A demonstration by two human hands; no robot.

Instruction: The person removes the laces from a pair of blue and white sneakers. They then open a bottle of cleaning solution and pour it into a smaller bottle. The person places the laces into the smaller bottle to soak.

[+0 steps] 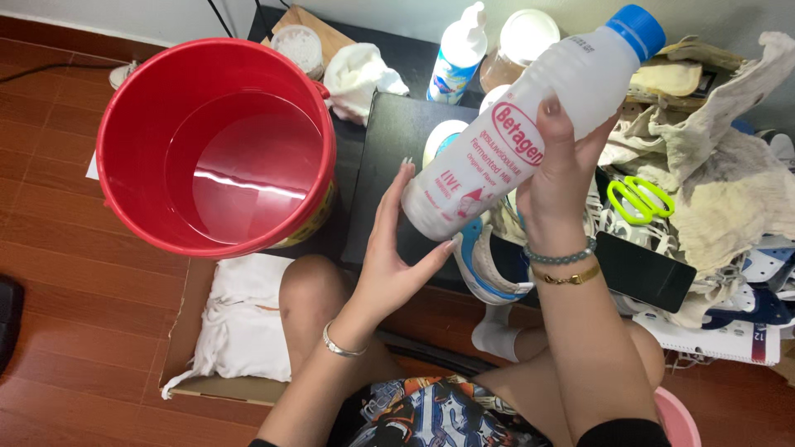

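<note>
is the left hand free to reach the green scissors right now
Probably not easily. The left hand is cupped against the base of the white bottle, and the green scissors lie on the far side of the right hand and forearm, which block a direct path across.

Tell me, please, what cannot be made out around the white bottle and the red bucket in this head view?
- White bottle: its far side is hidden by the right hand; its fill level is not visible through the opaque wall.
- Shoe: mostly covered by the bottle and the left hand.
- Red bucket: its base and outer print are hidden by its own rim.
- Pink basin: cut off by the bottom edge.
</note>
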